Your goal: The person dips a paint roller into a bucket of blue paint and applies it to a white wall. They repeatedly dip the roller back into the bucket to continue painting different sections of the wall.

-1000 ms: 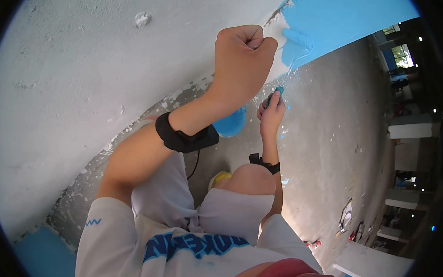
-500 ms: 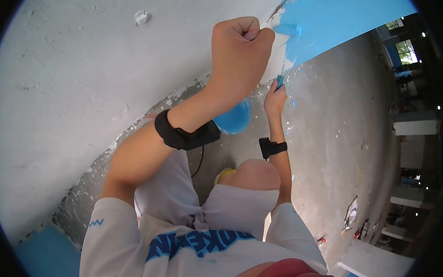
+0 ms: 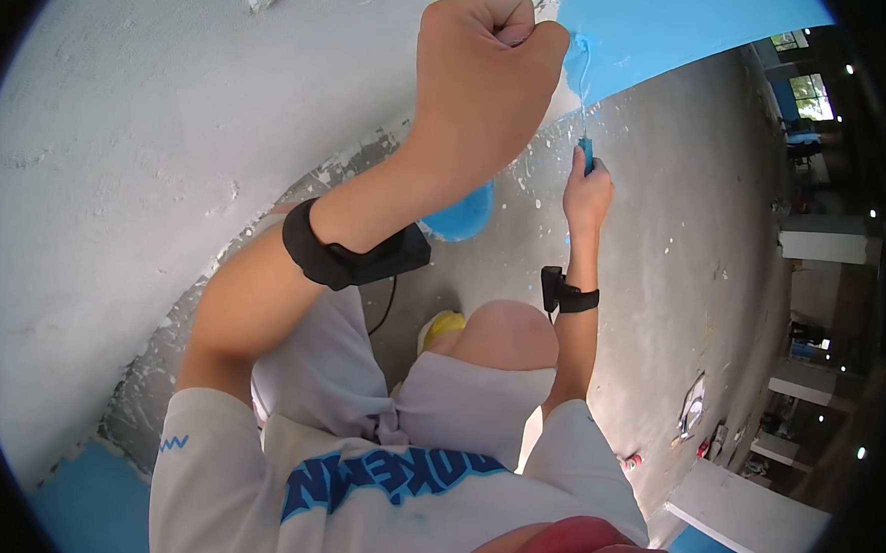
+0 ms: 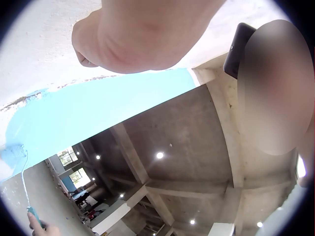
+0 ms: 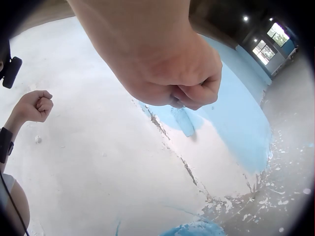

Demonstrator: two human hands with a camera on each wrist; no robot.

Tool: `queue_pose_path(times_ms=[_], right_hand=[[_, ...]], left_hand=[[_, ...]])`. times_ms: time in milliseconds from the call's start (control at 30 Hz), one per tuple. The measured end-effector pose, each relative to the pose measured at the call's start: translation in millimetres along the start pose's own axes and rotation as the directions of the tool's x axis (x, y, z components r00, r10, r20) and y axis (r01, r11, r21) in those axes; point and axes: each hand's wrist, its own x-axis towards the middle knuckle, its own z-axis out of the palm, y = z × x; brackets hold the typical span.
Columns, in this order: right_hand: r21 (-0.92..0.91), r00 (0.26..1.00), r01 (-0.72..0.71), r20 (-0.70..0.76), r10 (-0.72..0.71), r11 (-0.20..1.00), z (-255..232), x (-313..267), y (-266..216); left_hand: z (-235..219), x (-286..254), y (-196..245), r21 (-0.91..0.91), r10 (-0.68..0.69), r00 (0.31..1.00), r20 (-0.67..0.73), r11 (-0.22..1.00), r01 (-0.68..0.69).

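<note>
Gripping a paint roller (image 5: pixel 184 123), the right hand (image 3: pixel 588 198) holds it to the wall (image 3: pixel 158 161), while the left hand (image 3: pixel 485 83) is clenched and a round blue object's (image 3: pixel 464 216) contents are unclear.

1. Grey floor (image 3: pixel 663 278) spreads beneath and to the right of the right fingers (image 3: pixel 599 169).
2. White and blue flecks (image 5: pixel 282 202) dot it on both sides of those fingers.
3. A round blue thing (image 3: pixel 464 216), partly hidden, sits left of the right fingers, closer to the body.
4. A yellow shoe (image 3: pixel 442 329) stands closer still.
5. A red thing (image 3: pixel 634 462) lies well apart from the right fingers, bodyward.
</note>
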Motion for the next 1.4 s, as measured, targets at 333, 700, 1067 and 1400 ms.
queue_pose_path(times_ms=[333, 700, 1067, 1400], right_hand=[[-0.029, 0.996, 0.092, -0.005, -0.092, 0.995, 24.7, 15.5, -21.9], [-0.020, 1.000, -0.016, 0.015, 0.016, 1.000, -39.6, -41.5, 41.2], [-0.110, 0.991, 0.129, -0.019, -0.132, 0.986, -75.7, 15.3, -1.2], [-0.164, 0.971, 0.241, 0.036, -0.238, 0.957, -17.2, 54.1, -23.3]], left_hand=[[2.0, 1.6, -10.9, 0.012, 0.049, 0.999, -0.005, 0.999, -0.049], [6.0, 9.2, -22.8, 0.034, -0.049, 0.999, 0.005, 0.998, 0.049], [6.9, 6.4, -22.8, 0.025, 0.019, 0.999, 0.028, 0.999, -0.019], [3.1, 3.2, -13.9, 0.014, 0.020, 0.999, 0.032, 1.000, -0.020]])
